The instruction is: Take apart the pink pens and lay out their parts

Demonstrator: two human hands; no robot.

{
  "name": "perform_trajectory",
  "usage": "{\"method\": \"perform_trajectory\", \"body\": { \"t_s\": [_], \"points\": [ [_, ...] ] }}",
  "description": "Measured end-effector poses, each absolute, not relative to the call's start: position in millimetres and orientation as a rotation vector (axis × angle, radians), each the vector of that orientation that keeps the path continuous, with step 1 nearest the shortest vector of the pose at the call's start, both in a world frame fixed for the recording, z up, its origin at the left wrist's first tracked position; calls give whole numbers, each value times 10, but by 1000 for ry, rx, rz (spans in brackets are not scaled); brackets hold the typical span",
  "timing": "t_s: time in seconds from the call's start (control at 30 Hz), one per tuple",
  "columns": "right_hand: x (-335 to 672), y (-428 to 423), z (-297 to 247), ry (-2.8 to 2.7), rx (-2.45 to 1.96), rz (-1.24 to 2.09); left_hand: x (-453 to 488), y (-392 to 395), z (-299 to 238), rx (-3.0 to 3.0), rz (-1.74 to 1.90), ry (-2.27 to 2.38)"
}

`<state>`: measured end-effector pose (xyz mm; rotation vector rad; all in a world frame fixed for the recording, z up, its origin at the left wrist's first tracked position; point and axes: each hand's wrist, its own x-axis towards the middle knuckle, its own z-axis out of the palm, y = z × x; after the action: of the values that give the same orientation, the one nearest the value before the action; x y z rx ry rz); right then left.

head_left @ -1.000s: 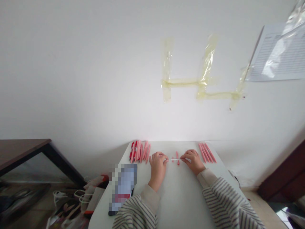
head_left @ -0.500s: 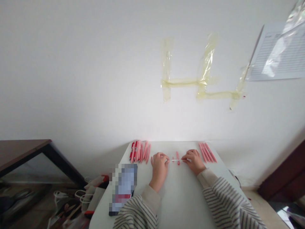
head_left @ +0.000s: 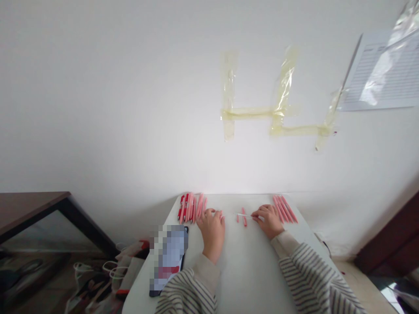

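Observation:
My right hand (head_left: pixel 268 221) pinches one end of a thin white pen refill (head_left: pixel 244 215), which points left above the table. Beneath it lie a pink pen barrel (head_left: pixel 244 218) and a shorter pink pen part (head_left: pixel 238 218). My left hand (head_left: pixel 212 233) is apart from the refill, close to a row of pink pens (head_left: pixel 199 207). Its fingers are curled together, and whatever is at the fingertips is too small to make out. To the right of my right hand, several pink pens (head_left: pixel 285 209) lie side by side.
Red pens (head_left: pixel 186 207) lie at the table's back left corner. A phone (head_left: pixel 170 257) rests along the left edge of the white table (head_left: pixel 252 279). A wall (head_left: pixel 131 109) stands right behind the table. Bags and cords (head_left: pixel 111 274) are on the floor at left.
My left hand has let go of the refill's left end and moved left toward the row of pens. The refill stays in my right hand, now slightly tilted.

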<state>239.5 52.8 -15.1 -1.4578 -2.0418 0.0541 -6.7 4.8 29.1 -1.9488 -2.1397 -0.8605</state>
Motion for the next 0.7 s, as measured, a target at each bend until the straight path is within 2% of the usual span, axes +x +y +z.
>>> {"method": "perform_trajectory", "body": {
  "t_s": [0.4, 0.7],
  "points": [
    [2388, 517, -161, -1999, -1416, -20, -86, 49, 241, -1852, -632, -2191],
    [2409, 537, -173, -1982, -1419, -15, -54, 92, 257, -2086, -881, -2109]
  ]
}}
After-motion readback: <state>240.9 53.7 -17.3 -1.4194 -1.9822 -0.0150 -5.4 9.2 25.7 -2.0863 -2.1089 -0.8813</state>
